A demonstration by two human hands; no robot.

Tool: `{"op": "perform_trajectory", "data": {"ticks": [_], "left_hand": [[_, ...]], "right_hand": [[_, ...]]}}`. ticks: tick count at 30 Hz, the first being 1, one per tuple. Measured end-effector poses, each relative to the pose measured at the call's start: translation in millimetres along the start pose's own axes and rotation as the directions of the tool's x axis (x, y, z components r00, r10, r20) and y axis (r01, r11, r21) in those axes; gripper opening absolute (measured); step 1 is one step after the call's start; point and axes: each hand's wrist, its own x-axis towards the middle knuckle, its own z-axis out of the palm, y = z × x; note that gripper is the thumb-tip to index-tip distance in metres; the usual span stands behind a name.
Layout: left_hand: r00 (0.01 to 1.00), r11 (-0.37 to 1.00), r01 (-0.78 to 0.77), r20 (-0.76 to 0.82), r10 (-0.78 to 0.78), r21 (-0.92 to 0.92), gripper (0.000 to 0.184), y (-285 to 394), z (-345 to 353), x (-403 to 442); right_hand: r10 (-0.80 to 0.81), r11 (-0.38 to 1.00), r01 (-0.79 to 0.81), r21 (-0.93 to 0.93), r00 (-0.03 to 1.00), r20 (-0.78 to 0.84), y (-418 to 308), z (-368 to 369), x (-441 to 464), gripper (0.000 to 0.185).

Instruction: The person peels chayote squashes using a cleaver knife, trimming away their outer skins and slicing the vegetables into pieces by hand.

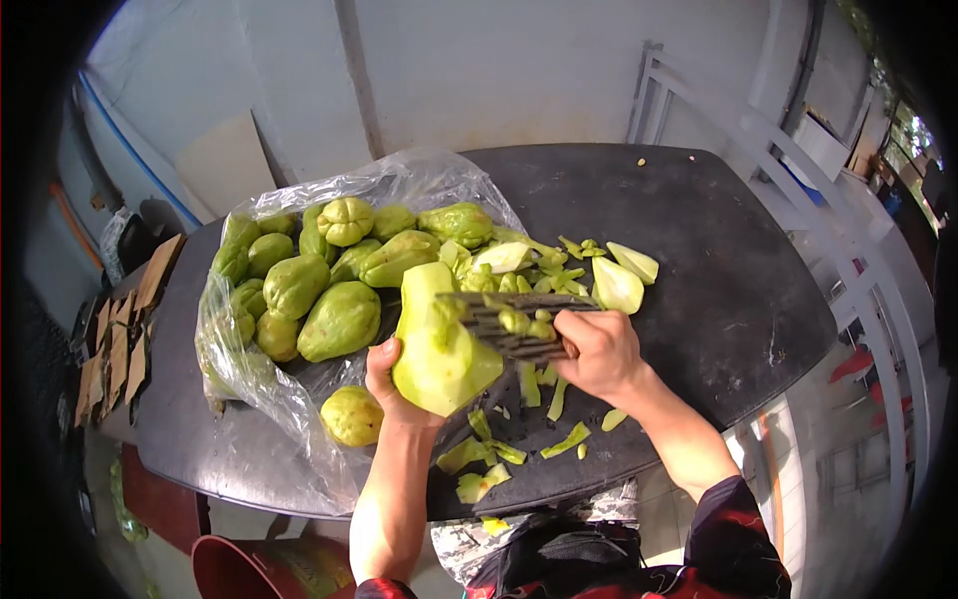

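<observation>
My left hand (399,391) grips a large, mostly peeled chayote (434,349) from below and the left, its pale green flesh cut in flat facets. In my right hand (605,349) is a broad, dark-bladed knife (487,321), its blade blurred and striped, lying against the chayote's right side. Bits of green peel appear on the blade. Beyond my left hand, several unpeeled chayotes (340,321) rest on a clear plastic bag (269,389). One more unpeeled chayote (351,415) lies beside my left wrist. Peel strips (567,440) are scattered under my hands.
Pale cut chayote pieces (617,286) lie right of the pile on the dark table (718,270). Below its front edge stands a red bucket (235,569). Broken boards (125,334) are at the left, and a grey metal railing (848,290) runs along the right.
</observation>
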Motion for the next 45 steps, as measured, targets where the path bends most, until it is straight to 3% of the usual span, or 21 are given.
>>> {"op": "perform_trajectory", "data": {"ticks": [3, 6, 9, 10, 12, 14, 17, 18, 21, 23, 26, 30, 32, 34, 37, 41, 45], "left_hand": [[0.996, 0.999, 0.000, -0.089, 0.003, 0.037, 0.085, -2.5, 22.8, -1.4], [0.999, 0.998, 0.053, -0.010, -0.053, 0.014, 0.088, 0.6, 7.5, 2.0], [0.999, 0.999, 0.020, -0.042, -0.019, 0.029, 0.087, -1.9, 21.7, -0.1], [0.996, 1.000, 0.016, -0.082, -0.014, 0.022, 0.085, -4.0, 21.7, -1.3], [0.997, 0.998, 0.067, 0.025, -0.068, 0.012, 0.082, -3.2, 6.6, -2.7], [0.997, 0.997, 0.073, 0.009, -0.074, 0.020, 0.083, -5.1, 9.1, -4.0], [0.998, 0.999, 0.043, -0.036, -0.042, 0.026, 0.085, -7.2, 22.8, -1.8], [0.999, 0.991, 0.051, -0.008, -0.050, 0.122, 0.089, -3.1, 21.1, -1.4], [0.999, 0.996, 0.043, -0.030, -0.041, 0.074, 0.090, -2.1, 15.9, -1.2], [0.999, 0.998, 0.024, 0.037, -0.026, 0.064, 0.086, -3.6, 15.8, -0.3], [1.000, 0.999, 0.027, 0.000, -0.027, 0.017, 0.080, -7.0, 6.8, -2.1], [0.998, 0.997, 0.067, -0.007, -0.067, 0.042, 0.082, -5.5, 10.7, -3.8], [0.996, 0.996, 0.084, -0.046, -0.082, 0.041, 0.084, -6.9, 16.5, -3.3], [0.988, 0.993, 0.103, 0.112, -0.108, 0.049, 0.084, -8.1, 6.3, 1.5], [0.984, 0.990, 0.092, 0.140, -0.106, 0.105, 0.086, -4.8, 14.5, 1.7], [0.997, 0.997, 0.077, 0.019, -0.078, 0.021, 0.084, -6.3, 12.0, 2.6], [0.996, 0.989, 0.056, -0.076, -0.046, 0.135, 0.080, -1.7, 18.6, 6.1]], "right_hand": [[-0.124, 0.986, 0.120, 0.114, 0.992, 0.025, -17.3, -11.6, -0.1, 0.028], [-0.235, 0.958, 0.239, 0.158, 0.971, -0.046, -32.3, -13.7, 2.1, 0.029], [-0.238, 0.962, 0.241, 0.128, 0.971, -0.038, -28.7, -8.3, 1.2, 0.030], [-0.178, 0.979, 0.179, 0.095, 0.984, -0.021, -25.3, -6.1, 4.1, 0.029], [-0.012, 0.999, 0.012, 0.042, 1.000, 0.009, -8.6, 3.3, 4.4, 0.029], [-0.036, 0.999, 0.037, 0.027, 0.999, -0.032, -0.1, 1.7, 2.9, 0.027], [-0.118, 0.983, 0.111, 0.147, 0.992, 0.038, -15.3, -11.9, -2.0, 0.024], [-0.182, 0.967, 0.179, 0.181, 0.983, 0.000, -21.3, -14.8, -1.2, 0.026], [-0.217, 0.956, 0.219, 0.195, 0.976, -0.032, -29.5, -13.7, -0.3, 0.028], [-0.183, 0.976, 0.183, 0.119, 0.983, -0.013, -26.1, -12.0, 2.5, 0.028], [-0.060, 0.995, 0.060, 0.084, 0.998, -0.002, -5.2, 2.9, 2.1, 0.027], [-0.053, 0.997, 0.055, 0.051, 0.998, -0.024, 0.5, 6.1, 1.8, 0.023], [0.083, 0.996, -0.084, 0.017, 0.996, 0.026, 8.6, 16.5, 3.8, 0.020], [0.160, 0.987, -0.161, 0.007, 0.985, 0.059, 16.0, 18.8, 5.5, 0.018], [0.247, 0.969, -0.248, 0.006, 0.966, 0.074, 17.0, 13.8, 8.1, 0.017], [0.326, 0.940, -0.333, 0.078, 0.941, 0.096, 13.6, 7.8, 7.7, 0.016], [0.299, 0.923, -0.303, 0.237, 0.953, 0.051, 3.1, 1.8, 9.2, 0.023]]}}
